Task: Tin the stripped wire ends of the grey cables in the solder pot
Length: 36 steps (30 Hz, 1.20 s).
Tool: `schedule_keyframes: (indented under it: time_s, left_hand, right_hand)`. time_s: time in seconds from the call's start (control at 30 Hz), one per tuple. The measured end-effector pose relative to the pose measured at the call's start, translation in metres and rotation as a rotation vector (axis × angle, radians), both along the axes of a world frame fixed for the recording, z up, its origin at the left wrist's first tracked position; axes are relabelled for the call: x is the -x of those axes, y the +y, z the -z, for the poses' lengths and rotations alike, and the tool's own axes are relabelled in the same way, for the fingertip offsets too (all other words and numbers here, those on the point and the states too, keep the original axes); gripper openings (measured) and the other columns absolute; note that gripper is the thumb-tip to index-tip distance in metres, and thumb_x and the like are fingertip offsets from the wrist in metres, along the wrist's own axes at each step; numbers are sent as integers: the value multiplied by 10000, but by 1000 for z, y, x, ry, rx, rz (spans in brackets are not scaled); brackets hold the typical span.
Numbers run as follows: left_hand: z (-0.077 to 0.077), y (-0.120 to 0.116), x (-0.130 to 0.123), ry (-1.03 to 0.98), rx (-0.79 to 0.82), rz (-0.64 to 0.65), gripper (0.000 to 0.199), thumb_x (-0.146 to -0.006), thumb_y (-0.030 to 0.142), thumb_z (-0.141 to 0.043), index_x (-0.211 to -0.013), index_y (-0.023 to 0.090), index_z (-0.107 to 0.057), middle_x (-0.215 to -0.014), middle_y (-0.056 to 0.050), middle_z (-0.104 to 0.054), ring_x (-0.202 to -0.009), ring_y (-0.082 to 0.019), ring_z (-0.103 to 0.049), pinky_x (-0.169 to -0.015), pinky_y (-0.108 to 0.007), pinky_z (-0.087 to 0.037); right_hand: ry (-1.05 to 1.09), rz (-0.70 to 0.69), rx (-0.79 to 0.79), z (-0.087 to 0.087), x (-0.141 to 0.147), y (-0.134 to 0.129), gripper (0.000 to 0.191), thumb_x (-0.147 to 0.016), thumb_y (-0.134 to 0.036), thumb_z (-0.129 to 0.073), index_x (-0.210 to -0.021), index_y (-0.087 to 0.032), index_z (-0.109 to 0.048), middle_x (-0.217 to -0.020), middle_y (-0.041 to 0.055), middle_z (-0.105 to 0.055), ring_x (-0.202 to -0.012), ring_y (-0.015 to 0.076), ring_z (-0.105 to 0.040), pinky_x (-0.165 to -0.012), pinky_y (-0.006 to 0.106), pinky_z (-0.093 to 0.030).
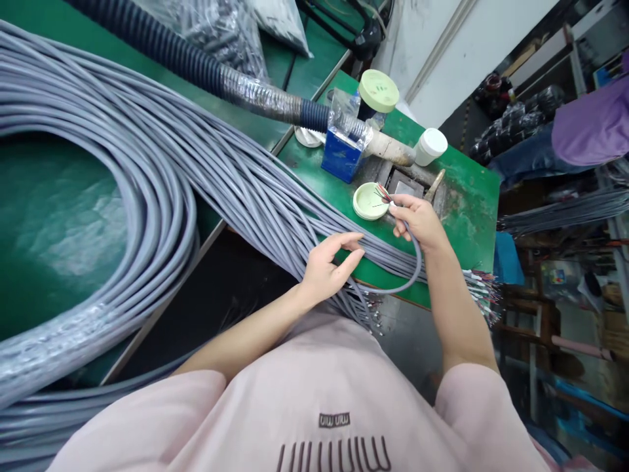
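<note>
My right hand pinches one grey cable close to its stripped end. From that end fan out thin black and red wires, held over the rim of a small pale green dish. The cable loops down below the hand and back to the left. Near the bundle of grey cables, my left hand is half curled, thumb and fingers apart, with nothing visible between them. Whether its underside touches the cables I cannot tell.
Behind the dish, a black ribbed hose ends in a nozzle beside a blue box. A white-lidded jar, a tub with a pale green lid and a soiled metal plate stand around. Another person is at the right.
</note>
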State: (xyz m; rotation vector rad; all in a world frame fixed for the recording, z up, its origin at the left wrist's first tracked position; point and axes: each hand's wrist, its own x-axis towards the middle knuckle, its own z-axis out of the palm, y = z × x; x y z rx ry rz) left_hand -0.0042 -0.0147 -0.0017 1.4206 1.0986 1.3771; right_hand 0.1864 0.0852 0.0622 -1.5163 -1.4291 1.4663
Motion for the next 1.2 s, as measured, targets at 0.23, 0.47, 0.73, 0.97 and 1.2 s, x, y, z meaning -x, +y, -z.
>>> schedule_keyframes:
  time_s: [0.23, 0.47, 0.73, 0.97, 1.2]
  left_hand:
    - [5, 3, 0, 53, -92, 21, 275, -833, 255, -632, -1101, 206, -669, -849, -45, -720, -800, -163, -658, -816, -305, -504]
    - [3, 4, 0, 73, -119, 12, 253, -836, 255, -626, -1077, 198, -677, -816, -46, -719, -770, -162, -657, -790, -302, -511]
    - [2, 3, 3, 23, 4, -9, 284, -817, 276, -655, -1088, 196, -688, -851, -50, -719, -773, -159, -663, -786, -278, -520]
    - [6, 3, 4, 13, 33, 4, 309, -813, 264, -661, -1114, 192, -677, -874, -44, -713, -790, -151, -660, -791, -262, -524]
    - [9, 3, 3, 36, 35, 2, 311, -819, 265, -652, -1122, 199, -672, -877, -46, -708, -798, -157, -663, -795, -273, -536]
  right_hand:
    - [-161, -25, -13, 11, 3, 14, 367, -743, -279, -628, -1065, -103, -639, -354, -89, -495, -255, 69, -391, -258, 145, -276]
    - [-290, -51, -57, 7, 10, 12, 389, -764, -265, -594, -1102, -76, -639, -341, -83, -483, -244, 72, -381, -257, 152, -280]
    - [-319, 204, -199, -6, -32, 18, 388, -729, -256, -624, -1087, -113, -668, -377, -65, -517, -261, 86, -403, -271, 179, -294]
    - [-353, 323, -170, 25, -63, 42, 412, -683, -244, -604, -1061, -97, -676, -348, -76, -489, -266, 112, -419, -285, 200, -310]
    - [-372, 294, -162, 34, -65, 48, 383, -683, -233, -597, -1025, -85, -685, -334, -78, -463, -271, 113, -417, -290, 201, -318]
